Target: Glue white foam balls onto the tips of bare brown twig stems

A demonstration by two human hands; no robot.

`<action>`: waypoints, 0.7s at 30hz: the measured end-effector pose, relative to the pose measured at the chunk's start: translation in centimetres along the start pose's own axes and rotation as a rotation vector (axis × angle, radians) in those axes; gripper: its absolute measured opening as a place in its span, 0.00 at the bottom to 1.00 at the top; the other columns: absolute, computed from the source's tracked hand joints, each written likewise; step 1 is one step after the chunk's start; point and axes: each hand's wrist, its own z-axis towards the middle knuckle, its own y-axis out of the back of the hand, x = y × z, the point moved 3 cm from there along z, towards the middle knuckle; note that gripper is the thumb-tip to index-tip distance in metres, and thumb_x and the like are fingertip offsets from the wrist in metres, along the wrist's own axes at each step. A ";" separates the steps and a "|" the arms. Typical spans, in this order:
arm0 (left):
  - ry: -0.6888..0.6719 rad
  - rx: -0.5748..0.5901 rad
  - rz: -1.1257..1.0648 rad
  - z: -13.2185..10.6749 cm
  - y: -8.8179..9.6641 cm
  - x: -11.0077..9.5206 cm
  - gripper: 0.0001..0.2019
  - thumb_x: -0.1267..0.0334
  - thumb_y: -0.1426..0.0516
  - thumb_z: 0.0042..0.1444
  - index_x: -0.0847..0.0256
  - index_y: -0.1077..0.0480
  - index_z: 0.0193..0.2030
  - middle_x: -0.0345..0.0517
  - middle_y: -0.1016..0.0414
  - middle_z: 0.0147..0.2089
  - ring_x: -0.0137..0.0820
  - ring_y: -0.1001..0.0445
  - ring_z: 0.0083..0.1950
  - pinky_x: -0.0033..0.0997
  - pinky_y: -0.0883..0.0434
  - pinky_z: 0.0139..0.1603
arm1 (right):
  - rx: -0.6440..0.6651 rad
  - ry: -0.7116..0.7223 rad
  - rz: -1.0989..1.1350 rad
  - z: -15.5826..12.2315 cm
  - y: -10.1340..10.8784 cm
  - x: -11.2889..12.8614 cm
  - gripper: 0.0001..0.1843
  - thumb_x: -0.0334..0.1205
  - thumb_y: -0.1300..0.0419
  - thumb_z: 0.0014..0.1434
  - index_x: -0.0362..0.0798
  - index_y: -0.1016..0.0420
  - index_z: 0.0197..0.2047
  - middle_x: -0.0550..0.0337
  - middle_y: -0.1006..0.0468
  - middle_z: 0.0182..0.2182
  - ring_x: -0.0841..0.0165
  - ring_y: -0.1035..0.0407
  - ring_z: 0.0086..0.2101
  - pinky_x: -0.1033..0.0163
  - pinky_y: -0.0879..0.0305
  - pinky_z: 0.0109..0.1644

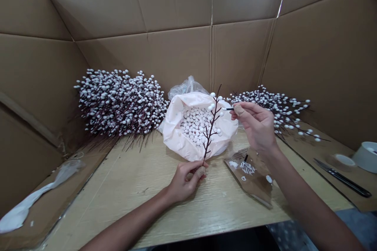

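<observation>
My left hand [185, 180] is closed around the bottom of a dark red branch [210, 125], holding it upright above the wooden table [147, 200]. Small white beads sit on some of its twigs. My right hand [255, 123] pinches a thin dark stick [229, 108] with a white bead at its tip, touching the branch's upper right twig. Just behind the branch lies a pink plastic bag [176, 133], open and full of loose white beads [194, 123].
Piles of finished beaded branches lie at the left [118, 102] and right [277, 108]. A cardboard scrap with white glue blobs [250, 172] lies under my right wrist. A knife [341, 177], a tape roll [343, 160] and a white cup [366, 156] are at the right. Cardboard walls surround the table.
</observation>
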 end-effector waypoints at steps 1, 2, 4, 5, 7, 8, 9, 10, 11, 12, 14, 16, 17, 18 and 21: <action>-0.002 0.003 0.002 0.0 0.0 0.0 0.18 0.55 0.48 0.59 0.72 0.29 0.40 0.43 0.32 0.25 0.24 0.37 0.23 0.21 0.33 0.25 | 0.002 0.001 0.000 0.0 0.0 0.0 0.07 0.38 0.30 0.47 0.49 0.19 0.32 0.62 0.20 0.26 0.72 0.26 0.26 0.66 0.27 0.32; -0.004 0.004 0.002 0.0 0.0 0.0 0.18 0.55 0.48 0.59 0.72 0.29 0.40 0.44 0.32 0.25 0.24 0.37 0.23 0.21 0.33 0.25 | 0.004 0.001 0.005 0.0 0.0 0.0 0.07 0.38 0.30 0.47 0.49 0.19 0.32 0.62 0.20 0.26 0.72 0.26 0.27 0.66 0.27 0.32; -0.002 0.006 0.001 0.0 0.0 -0.1 0.18 0.55 0.48 0.59 0.72 0.29 0.40 0.44 0.32 0.25 0.24 0.36 0.23 0.21 0.33 0.25 | 0.011 -0.013 0.033 0.1 0.1 -0.1 0.08 0.39 0.29 0.46 0.49 0.19 0.32 0.62 0.20 0.27 0.72 0.25 0.28 0.66 0.26 0.33; 0.001 0.004 -0.001 -0.1 0.0 -0.1 0.18 0.55 0.48 0.59 0.72 0.29 0.40 0.44 0.32 0.26 0.24 0.36 0.23 0.21 0.33 0.25 | 0.015 -0.024 0.051 0.1 0.1 -0.1 0.08 0.40 0.29 0.46 0.50 0.19 0.32 0.62 0.20 0.27 0.72 0.25 0.29 0.66 0.26 0.34; 0.007 0.005 -0.004 -0.1 -0.1 -0.1 0.18 0.55 0.48 0.59 0.72 0.28 0.40 0.44 0.32 0.26 0.23 0.37 0.23 0.21 0.33 0.25 | 0.015 -0.044 0.080 0.2 0.1 -0.2 0.10 0.42 0.28 0.44 0.50 0.19 0.32 0.62 0.20 0.28 0.72 0.25 0.30 0.67 0.26 0.34; 0.009 0.008 -0.004 -0.1 -0.1 -0.1 0.18 0.55 0.48 0.59 0.73 0.28 0.40 0.44 0.32 0.26 0.23 0.37 0.23 0.21 0.33 0.25 | 0.009 -0.046 0.086 0.3 0.2 -0.2 0.10 0.42 0.28 0.44 0.50 0.19 0.31 0.62 0.20 0.29 0.72 0.25 0.30 0.67 0.26 0.35; 0.012 0.013 -0.004 -0.1 -0.2 -0.1 0.19 0.55 0.48 0.58 0.73 0.28 0.40 0.44 0.32 0.26 0.23 0.37 0.23 0.21 0.33 0.25 | 0.002 -0.040 0.086 0.3 0.2 -0.1 0.11 0.43 0.28 0.44 0.50 0.20 0.31 0.62 0.20 0.29 0.71 0.25 0.31 0.66 0.26 0.36; 0.015 0.015 -0.003 -0.1 -0.2 -0.1 0.19 0.55 0.48 0.58 0.73 0.28 0.40 0.45 0.31 0.26 0.23 0.37 0.23 0.21 0.33 0.24 | -0.005 -0.023 0.079 0.3 0.3 0.0 0.11 0.43 0.28 0.44 0.51 0.20 0.32 0.62 0.20 0.30 0.71 0.24 0.33 0.65 0.26 0.37; 0.015 0.018 -0.001 -0.1 -0.3 0.0 0.19 0.55 0.48 0.58 0.73 0.28 0.40 0.45 0.31 0.26 0.23 0.36 0.23 0.21 0.33 0.24 | -0.009 0.005 0.065 0.4 0.5 0.2 0.11 0.43 0.29 0.46 0.51 0.20 0.34 0.62 0.20 0.31 0.70 0.24 0.34 0.64 0.25 0.39; 0.014 0.019 0.003 -0.1 -0.3 0.1 0.19 0.54 0.48 0.59 0.73 0.28 0.40 0.46 0.31 0.27 0.24 0.36 0.23 0.20 0.34 0.24 | -0.010 0.044 0.043 0.4 0.6 0.4 0.11 0.42 0.30 0.48 0.52 0.20 0.36 0.62 0.20 0.31 0.69 0.24 0.35 0.63 0.25 0.41; 0.003 0.018 0.017 -0.1 -0.3 0.3 0.19 0.55 0.48 0.59 0.73 0.27 0.40 0.48 0.30 0.28 0.25 0.34 0.24 0.20 0.33 0.24 | -0.024 0.154 -0.018 0.4 0.8 1.1 0.10 0.41 0.32 0.51 0.53 0.21 0.39 0.62 0.20 0.32 0.68 0.24 0.37 0.61 0.26 0.44; -0.013 0.015 0.046 -0.1 -0.2 0.5 0.19 0.55 0.48 0.59 0.73 0.27 0.40 0.49 0.28 0.29 0.26 0.31 0.25 0.20 0.33 0.24 | -0.071 0.283 -0.097 0.4 1.0 1.9 0.10 0.40 0.33 0.52 0.53 0.21 0.39 0.62 0.20 0.33 0.68 0.24 0.36 0.59 0.26 0.45; -0.021 0.017 0.064 -0.1 -0.2 0.6 0.20 0.55 0.48 0.60 0.73 0.26 0.40 0.50 0.28 0.29 0.26 0.30 0.25 0.20 0.33 0.24 | -0.105 0.345 -0.140 0.4 1.1 2.3 0.09 0.39 0.33 0.52 0.53 0.21 0.39 0.62 0.20 0.33 0.68 0.24 0.35 0.58 0.26 0.45; -0.030 0.017 0.084 -0.1 -0.2 0.7 0.20 0.55 0.48 0.60 0.73 0.26 0.40 0.51 0.27 0.28 0.27 0.30 0.25 0.21 0.33 0.24 | -0.138 0.403 -0.181 0.4 1.2 2.7 0.08 0.39 0.32 0.52 0.52 0.21 0.38 0.62 0.20 0.33 0.69 0.24 0.34 0.58 0.25 0.44; -0.052 0.027 0.127 -0.1 -0.2 1.0 0.20 0.54 0.49 0.61 0.72 0.25 0.41 0.51 0.26 0.28 0.27 0.30 0.24 0.21 0.32 0.24 | -0.184 0.514 -0.266 0.2 1.1 3.3 0.07 0.37 0.32 0.52 0.51 0.21 0.37 0.61 0.20 0.33 0.69 0.24 0.34 0.59 0.25 0.43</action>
